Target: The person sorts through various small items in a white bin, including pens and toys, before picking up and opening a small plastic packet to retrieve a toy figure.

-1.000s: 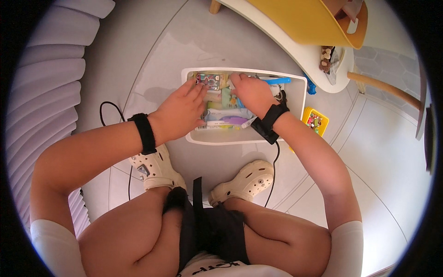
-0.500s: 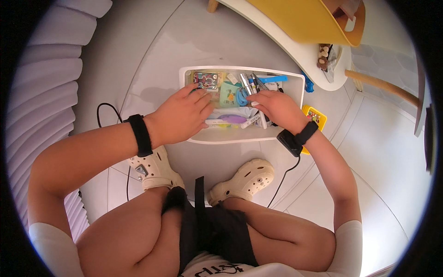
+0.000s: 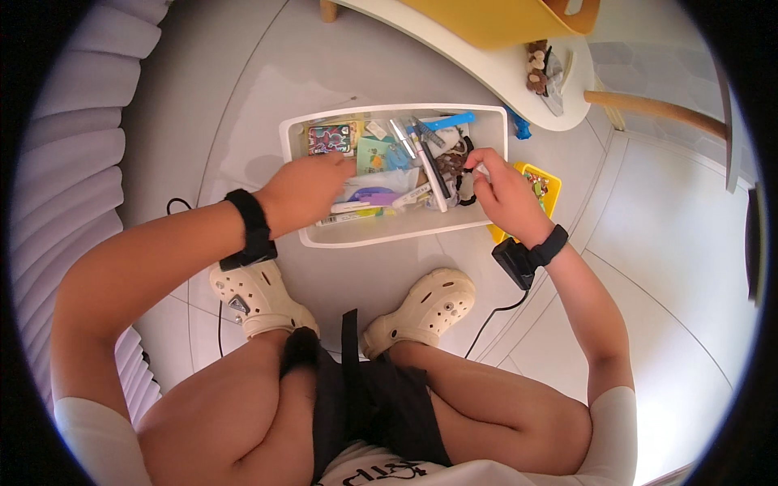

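Bin (image 3: 389,230) is still jumbled, pens (image 3: 432,176) between left hand's (image 3: 305,192) half-curled fingers (image 3: 340,172), hold unclear, and right hand's (image 3: 512,202), pinching a white item (image 3: 482,169).

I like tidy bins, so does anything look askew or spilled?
Nothing looks spilled. The pens lie askew over a jumble in the white bin, which looks untidy; a blue item sits outside its far right corner.

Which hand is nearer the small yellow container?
Right. The right hand is at the container's left side, partly covering it in view; the left hand is farther left, over the white bin's near-left corner.
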### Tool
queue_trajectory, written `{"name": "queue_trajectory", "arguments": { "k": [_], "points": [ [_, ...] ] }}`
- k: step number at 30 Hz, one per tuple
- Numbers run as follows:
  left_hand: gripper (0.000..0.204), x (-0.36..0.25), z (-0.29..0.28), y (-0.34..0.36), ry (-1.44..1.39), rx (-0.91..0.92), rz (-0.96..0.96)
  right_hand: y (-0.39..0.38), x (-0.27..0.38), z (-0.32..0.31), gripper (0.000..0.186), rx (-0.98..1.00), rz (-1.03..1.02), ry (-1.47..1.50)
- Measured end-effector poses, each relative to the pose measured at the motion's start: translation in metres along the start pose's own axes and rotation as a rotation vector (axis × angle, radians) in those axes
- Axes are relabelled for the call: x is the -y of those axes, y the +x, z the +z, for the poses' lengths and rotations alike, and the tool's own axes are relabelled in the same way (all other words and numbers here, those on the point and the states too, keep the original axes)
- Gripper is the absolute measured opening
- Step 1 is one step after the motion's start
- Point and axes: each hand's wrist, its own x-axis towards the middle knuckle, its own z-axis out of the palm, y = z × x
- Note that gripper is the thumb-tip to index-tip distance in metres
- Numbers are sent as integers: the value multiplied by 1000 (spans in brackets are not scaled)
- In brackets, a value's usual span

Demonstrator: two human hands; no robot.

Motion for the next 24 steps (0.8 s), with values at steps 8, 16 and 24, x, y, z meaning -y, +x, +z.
{"name": "queue_trajectory", "arguments": {
  "k": [8,16,24],
  "points": [
    [21,9,-35,-1,11,-128,-100,-1,-3,3,17,-17,-128,-28],
    [21,12,-43,-5,108,-105,-74,2,-1,8,18,10,-127,-85],
    [25,12,-39,-3,411,-148,67,22,0,35,21,110,-316,-586]
  ]
}}
